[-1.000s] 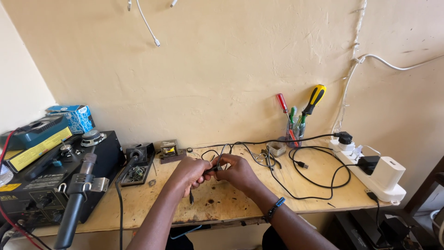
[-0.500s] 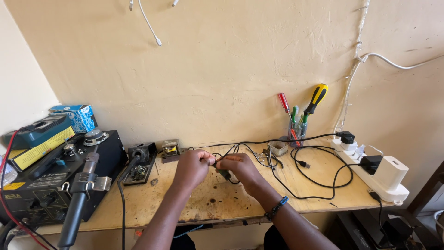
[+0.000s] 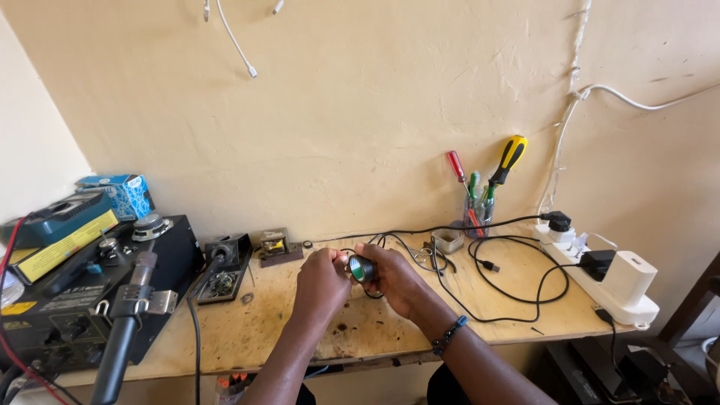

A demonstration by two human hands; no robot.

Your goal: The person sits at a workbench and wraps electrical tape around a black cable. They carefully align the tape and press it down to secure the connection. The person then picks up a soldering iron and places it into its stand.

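Both sets of fingers close around one small round black part (image 3: 362, 268) with a pale green and white face, held just above the counter (image 3: 300, 330). The left hand (image 3: 321, 281) pinches it from nine o'clock, fingers (image 3: 339, 259) curled over its edge; the right hand (image 3: 394, 279) cups it from three o'clock, fingers wrapped behind it. Held between both hands like this, the part is steady and its face turns up toward the person, probably so it can be looked at closely. Thin black wires (image 3: 390, 244) trail from the part toward twelve and one o'clock, which keeps it tethered near the middle of the counter. A bead bracelet (image 3: 448, 334) sits on the right wrist.

Further out at one o'clock lies a small grey square block (image 3: 448, 240), and beyond it a clear cup (image 3: 477, 214) of screwdrivers stands against the wall (image 3: 360, 112), upright so the handles are easy to pick. A black cable (image 3: 517, 281) loops across the counter at three o'clock to a white power strip (image 3: 600, 281) lying along the right edge, with a black plug and a white charger (image 3: 628, 274) seated in it.

At ten o'clock a small transformer (image 3: 274, 245) sits near the wall, beside a black soldering stand (image 3: 223, 262). At nine o'clock a black repair station (image 3: 82, 300) carries a holstered handle (image 3: 124, 322), with a blue box (image 3: 116, 193) behind it.
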